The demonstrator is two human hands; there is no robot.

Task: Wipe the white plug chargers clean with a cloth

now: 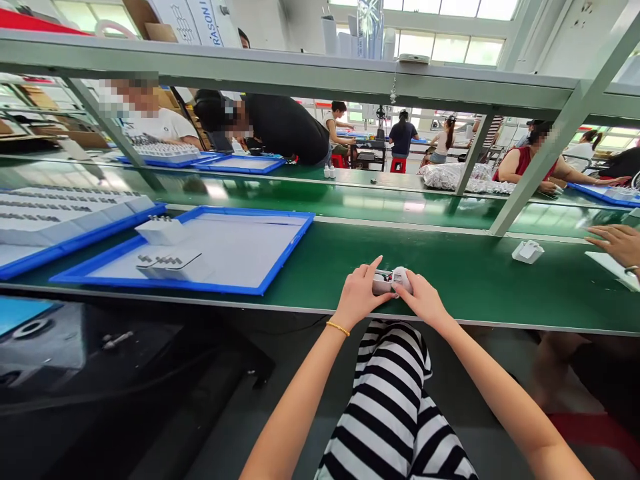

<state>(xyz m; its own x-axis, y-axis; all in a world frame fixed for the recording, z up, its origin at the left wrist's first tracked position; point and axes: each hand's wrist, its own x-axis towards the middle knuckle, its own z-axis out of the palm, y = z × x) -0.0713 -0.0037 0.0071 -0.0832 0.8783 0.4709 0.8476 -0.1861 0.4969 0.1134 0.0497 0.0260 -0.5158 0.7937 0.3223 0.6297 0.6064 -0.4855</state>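
Close to the front edge of the green bench [425, 247], both my hands are closed around a small white plastic housing [384, 283]. Its upper side is uncovered, and small dark and reddish parts show inside. My left hand [359, 288] grips the left end, the index finger raised along the far side. At the other end my right hand [423, 297] holds a rounded white piece [400, 279] against the housing. Whether that piece is joined to the housing I cannot tell. A yellow bracelet [339, 328] circles my left wrist.
To the left lies a blue-rimmed tray [263, 283] with two white blocks of metal-topped parts. Farther left, another tray [145, 212] is full of such blocks. A white part [527, 251] sits right, near a co-worker's hand [617, 243]. A slanted metal post [543, 140] rises behind.
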